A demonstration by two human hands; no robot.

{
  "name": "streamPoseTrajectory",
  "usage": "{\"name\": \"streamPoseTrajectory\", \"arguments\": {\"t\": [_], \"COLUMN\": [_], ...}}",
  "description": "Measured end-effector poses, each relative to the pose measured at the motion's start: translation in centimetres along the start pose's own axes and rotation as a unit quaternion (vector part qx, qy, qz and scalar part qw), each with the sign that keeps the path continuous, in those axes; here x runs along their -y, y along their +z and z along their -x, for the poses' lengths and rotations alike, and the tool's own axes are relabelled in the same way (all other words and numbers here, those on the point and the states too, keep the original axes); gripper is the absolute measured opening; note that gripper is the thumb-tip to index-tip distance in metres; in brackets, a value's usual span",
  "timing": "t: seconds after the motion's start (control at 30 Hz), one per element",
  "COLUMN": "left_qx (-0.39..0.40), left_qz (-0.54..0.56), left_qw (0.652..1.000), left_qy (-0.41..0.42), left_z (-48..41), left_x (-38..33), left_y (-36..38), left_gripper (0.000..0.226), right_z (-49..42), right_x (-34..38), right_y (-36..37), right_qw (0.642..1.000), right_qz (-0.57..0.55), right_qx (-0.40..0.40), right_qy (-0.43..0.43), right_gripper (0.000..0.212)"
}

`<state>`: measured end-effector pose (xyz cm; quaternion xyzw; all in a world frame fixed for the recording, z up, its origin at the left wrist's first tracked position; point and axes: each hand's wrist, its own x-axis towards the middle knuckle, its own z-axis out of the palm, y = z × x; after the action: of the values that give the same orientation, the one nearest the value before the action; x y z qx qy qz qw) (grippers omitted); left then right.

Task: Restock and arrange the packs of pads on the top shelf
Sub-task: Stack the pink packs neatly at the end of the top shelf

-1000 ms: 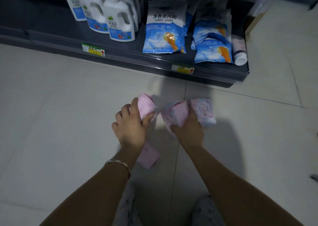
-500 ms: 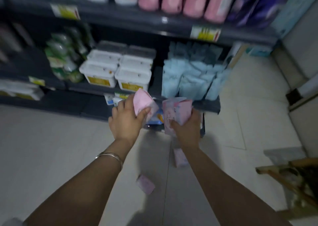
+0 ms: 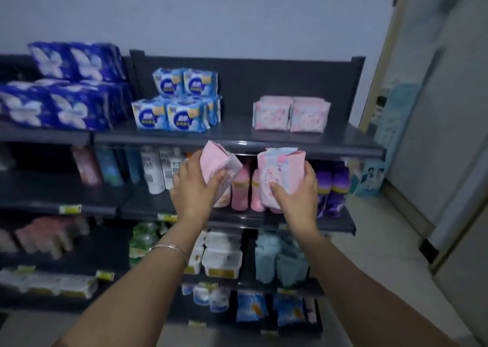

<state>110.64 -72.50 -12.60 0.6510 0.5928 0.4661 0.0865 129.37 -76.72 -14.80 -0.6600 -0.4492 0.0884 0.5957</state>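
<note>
The dark top shelf (image 3: 237, 135) carried two pink packs of pads (image 3: 291, 114) side by side and touching near its right end. Toward the middle sat a two-tier stack of light blue packs (image 3: 177, 108). At the left, on the adjoining shelf section, dark blue packs (image 3: 66, 87) were piled

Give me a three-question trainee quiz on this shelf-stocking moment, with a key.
1. True or false: each hand holds a pink pack.
2. Which packs on the top shelf match the held ones? A: dark blue packs. B: light blue packs. C: pink packs at the right.
3. Fill in: the bare stretch of the top shelf lies between the light blue packs and the ____ packs.

Key: 1 true, left hand, right hand; 2 C; 3 pink.
</note>
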Motion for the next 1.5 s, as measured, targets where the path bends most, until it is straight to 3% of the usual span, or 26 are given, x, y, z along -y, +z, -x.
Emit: {"name": "streamPoseTrajectory", "arguments": {"t": [0.2, 0.33, 0.47, 0.63, 0.93, 1.1, 1.2, 1.33, 1.5], "left_qx": [-0.017, 0.002, 0.035, 0.062, 0.127, 0.176, 0.212, 0.169, 0.187], "left_qz": [0.061, 0.044, 0.020, -0.009, -0.181, -0.202, -0.232, -0.284, -0.290], "left_qw": [0.996, 0.994, 0.992, 0.988, 0.958, 0.942, 0.928, 0.922, 0.909], "left_qy": [0.065, 0.098, 0.118, 0.141, 0.181, 0.203, 0.199, 0.202, 0.232], "left_z": [-2.9, -4.3, -6.5, -11.3, -16.6, -19.1, -20.7, -20.7, -20.2], "left_x": [-4.8, -6.9, -8.5, -11.6, -14.7, -14.7, -14.3, -14.0, -13.3], "left_y": [-0.7, 0.6, 2.6, 6.9, 14.1, 17.5, 19.0, 20.8, 20.7], "left_gripper": [0.069, 0.070, 0.068, 0.089, 0.064, 0.063, 0.056, 0.043, 0.055], "right_z": [-3.6, -7.5, -12.8, -19.5, -27.7, -30.7, -32.0, -31.5, -29.3], "right_x": [4.6, 4.9, 3.6, 1.4, -2.7, -3.6, -3.6, -4.3, -4.3], "right_y": [-3.4, -5.9, -7.9, -8.8, -4.5, -3.4, -3.1, -2.0, -1.2], "right_qw": [0.998, 0.984, 0.974, 0.958, 0.879, 0.842, 0.842, 0.854, 0.852], "right_qz": [0.036, 0.167, 0.219, 0.278, 0.416, 0.468, 0.470, 0.464, 0.488], "right_qx": [-0.028, -0.040, -0.037, 0.020, 0.184, 0.199, 0.212, 0.189, 0.156], "right_qy": [-0.047, -0.054, -0.040, -0.059, -0.145, -0.179, -0.157, -0.137, -0.112], "right_gripper": [0.086, 0.085, 0.079, 0.073, 0.070, 0.057, 0.052, 0.055, 0.073]}}
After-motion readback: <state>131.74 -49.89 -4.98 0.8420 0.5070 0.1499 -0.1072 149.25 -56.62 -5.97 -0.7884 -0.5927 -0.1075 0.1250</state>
